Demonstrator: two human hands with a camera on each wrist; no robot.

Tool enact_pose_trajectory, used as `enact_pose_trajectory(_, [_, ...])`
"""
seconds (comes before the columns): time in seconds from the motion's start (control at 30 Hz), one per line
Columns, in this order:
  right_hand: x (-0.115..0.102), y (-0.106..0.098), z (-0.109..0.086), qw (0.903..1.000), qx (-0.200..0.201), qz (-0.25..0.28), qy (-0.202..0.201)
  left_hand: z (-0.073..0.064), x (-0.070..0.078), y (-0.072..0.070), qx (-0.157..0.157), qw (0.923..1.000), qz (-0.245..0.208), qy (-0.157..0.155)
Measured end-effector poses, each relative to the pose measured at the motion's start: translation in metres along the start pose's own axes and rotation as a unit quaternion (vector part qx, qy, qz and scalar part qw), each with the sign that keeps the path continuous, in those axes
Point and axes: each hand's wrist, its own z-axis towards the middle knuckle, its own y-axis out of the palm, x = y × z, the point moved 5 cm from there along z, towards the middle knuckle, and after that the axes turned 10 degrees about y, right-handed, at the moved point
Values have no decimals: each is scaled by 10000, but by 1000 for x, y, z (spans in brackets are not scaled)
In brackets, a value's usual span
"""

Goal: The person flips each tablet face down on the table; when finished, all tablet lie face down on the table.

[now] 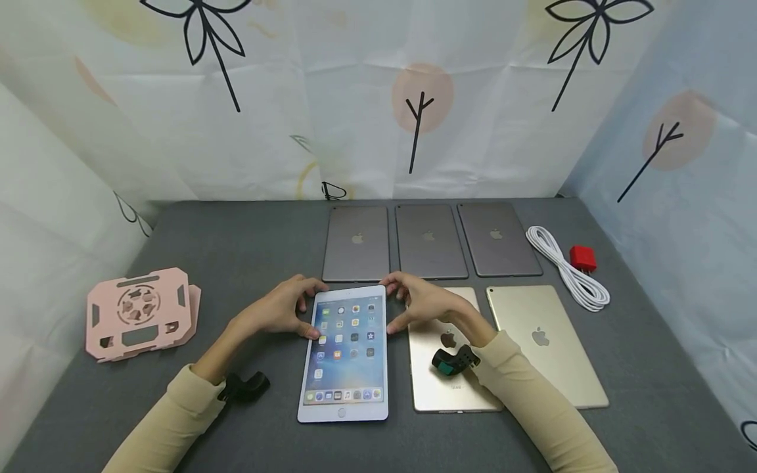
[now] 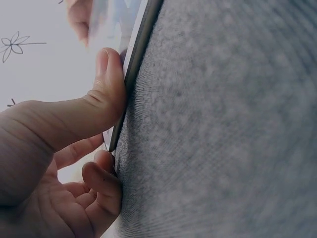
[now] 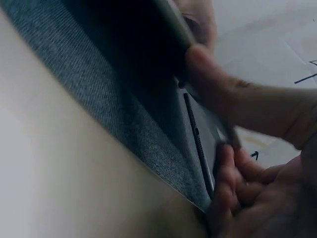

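Note:
A white-framed tablet (image 1: 344,355) with its home screen lit lies face up in front of me, its button end towards me. My left hand (image 1: 282,307) holds it at the upper left corner, thumb on the long edge. In the left wrist view that tablet edge (image 2: 132,64) sits close to the grey cloth. My right hand (image 1: 427,301) holds the upper right corner, its fingers bent at the top. The right wrist view shows the thumb (image 3: 210,74) against the tablet's edge, with dark shadow beneath the tablet. Its back is hidden.
Three dark grey tablets (image 1: 428,243) lie face down in a row behind. Under my right forearm lies a gold tablet (image 1: 434,381), with another gold tablet (image 1: 547,341) beside it. A white cable (image 1: 570,272) and red charger (image 1: 583,257) are far right. Left stands a pink folding stand (image 1: 138,314).

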Motion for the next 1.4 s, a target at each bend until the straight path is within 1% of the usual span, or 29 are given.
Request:
enact_pose_trajectory(0.07, [0, 1, -1, 9975, -398, 548, -195, 1, 0, 1, -21, 10000, -19, 55])
enact_pose_trajectory(0.17, [-1, 5, -3, 9852, -968, 1360, -375, 2, 0, 2, -50, 9997, -56, 219])
enact_pose_trajectory(0.23, [-1, 7, -5, 9782, -1165, 1652, -469, 3, 0, 3, -70, 9995, -78, 299])
enact_pose_trajectory(0.3, [-2, 8, -6, 9752, -1227, 1753, -560, 4, 1, 3, -88, 9992, -117, 371])
enact_pose_trajectory(0.53, [-1, 6, -11, 9775, -1080, 1674, -693, 6, 4, 3, -126, 9988, -277, 389])
enact_pose_trajectory(0.7, [1, 0, -18, 9802, -932, 1581, -739, 10, 9, 4, -9, 9982, -335, 497])
enact_pose_trajectory(0.87, [0, -9, -29, 9842, -681, 1446, -759, 23, 17, 7, 93, 9970, -421, 645])
enact_pose_trajectory(1.03, [1, -19, -41, 9862, -522, 1368, -767, 37, 27, 15, 38, 9956, -511, 790])
enact_pose_trajectory(1.2, [-1, -28, -53, 9875, -413, 1233, -885, 49, 36, 22, 4, 9944, -507, 932])
enact_pose_trajectory(1.4, [0, -35, -61, 9881, -306, 1232, -874, 60, 43, 28, -39, 9940, -499, 970])
